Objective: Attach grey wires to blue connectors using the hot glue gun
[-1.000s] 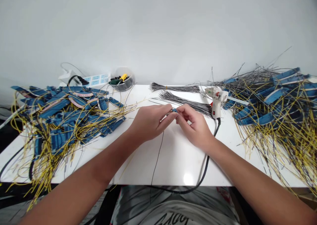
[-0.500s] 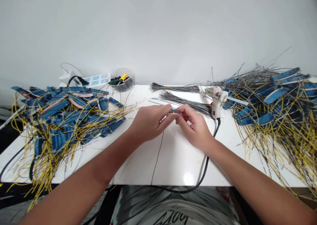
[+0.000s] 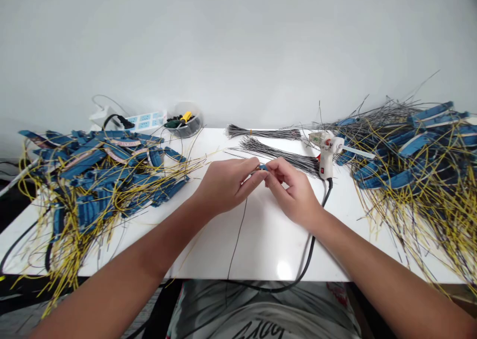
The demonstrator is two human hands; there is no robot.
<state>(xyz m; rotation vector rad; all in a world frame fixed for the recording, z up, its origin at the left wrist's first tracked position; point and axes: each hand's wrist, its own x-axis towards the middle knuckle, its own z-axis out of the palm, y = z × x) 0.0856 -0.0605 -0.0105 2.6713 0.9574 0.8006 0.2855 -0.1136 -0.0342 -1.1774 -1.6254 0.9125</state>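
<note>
Between the fingertips of both hands is a small blue strip (image 3: 264,167), mostly covered by the fingers. My left hand (image 3: 233,182) is closed, thumb and index finger pinching the strip's left end. From the other side my right hand (image 3: 291,187) pinches it too, its fingers curled. A thin dark wire (image 3: 238,232) hangs from below my left hand down past the table's front edge. Just beyond the hands lies a bundle of grey wires (image 3: 279,152). To its right rests a white glue gun (image 3: 327,160) with a glue stick in its back.
Blue strips with yellow wires form a left pile (image 3: 93,165) and a right pile (image 3: 417,165). A power strip (image 3: 147,120) and a clear tub (image 3: 192,124) stand at the back left. Another wire bundle (image 3: 268,131) lies at the back. The glue gun's black cord (image 3: 310,247) curves along the front edge.
Both hands keep almost the same place and pinch. Slightly more of the blue strip shows between the fingertips. The whole view has shifted very slightly.
</note>
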